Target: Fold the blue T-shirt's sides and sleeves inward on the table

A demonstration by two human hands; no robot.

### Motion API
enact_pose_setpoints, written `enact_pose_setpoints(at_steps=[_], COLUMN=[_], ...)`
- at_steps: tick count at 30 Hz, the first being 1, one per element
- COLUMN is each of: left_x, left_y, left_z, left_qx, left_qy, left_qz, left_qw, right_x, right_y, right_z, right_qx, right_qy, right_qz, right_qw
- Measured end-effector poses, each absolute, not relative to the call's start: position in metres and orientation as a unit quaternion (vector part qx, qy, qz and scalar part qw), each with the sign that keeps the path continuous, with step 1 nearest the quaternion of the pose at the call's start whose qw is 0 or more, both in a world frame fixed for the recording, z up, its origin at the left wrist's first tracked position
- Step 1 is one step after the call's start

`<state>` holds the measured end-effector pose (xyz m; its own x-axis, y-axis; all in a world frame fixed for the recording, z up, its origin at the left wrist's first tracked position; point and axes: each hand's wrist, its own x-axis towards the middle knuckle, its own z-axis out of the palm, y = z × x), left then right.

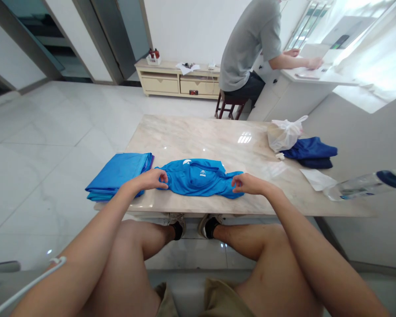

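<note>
A bright blue T-shirt [201,180] lies bunched lengthwise near the front edge of the marble-topped table [198,136]. Its collar and a small white print face up. At the shirt's left end, my left hand [154,178] has its fingers curled in a pinch on the cloth. My right hand [247,182] pinches the right end in the same way, thumb and fingers close together. Beside my left hand is a stack of folded blue garments [119,174], with a purple edge showing underneath.
A tied white plastic bag [284,134], dark blue cloth [312,152], white paper [318,179] and a clear water bottle [363,185] occupy the table's right side. Beyond it, a person [251,44] sits on a stool [231,105] near a low cabinet [161,83].
</note>
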<state>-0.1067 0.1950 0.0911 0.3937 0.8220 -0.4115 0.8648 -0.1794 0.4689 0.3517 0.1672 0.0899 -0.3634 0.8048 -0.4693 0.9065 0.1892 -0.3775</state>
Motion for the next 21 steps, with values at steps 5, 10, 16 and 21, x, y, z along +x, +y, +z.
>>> enact_pose_setpoints(at_steps=[5,10,16,21], left_x=[-0.072,-0.047,-0.058,-0.071], left_y=[0.204,0.202,0.202,0.203], left_z=[0.070,0.053,0.054,0.066], left_qx=[0.793,0.795,0.769,0.778], left_qy=[0.559,0.589,0.606,0.571], left_qz=[0.018,-0.022,-0.056,-0.090], left_qw=[0.241,0.142,0.194,0.246], right_x=[0.335,0.317,0.316,0.325], right_y=[0.182,0.196,0.201,0.200], right_z=[0.081,0.065,0.051,0.056], right_qx=[0.561,0.568,0.596,0.591], right_qy=[0.805,0.801,0.768,0.768], right_qz=[-0.191,-0.188,-0.216,-0.226], right_qw=[0.013,0.026,0.093,0.093])
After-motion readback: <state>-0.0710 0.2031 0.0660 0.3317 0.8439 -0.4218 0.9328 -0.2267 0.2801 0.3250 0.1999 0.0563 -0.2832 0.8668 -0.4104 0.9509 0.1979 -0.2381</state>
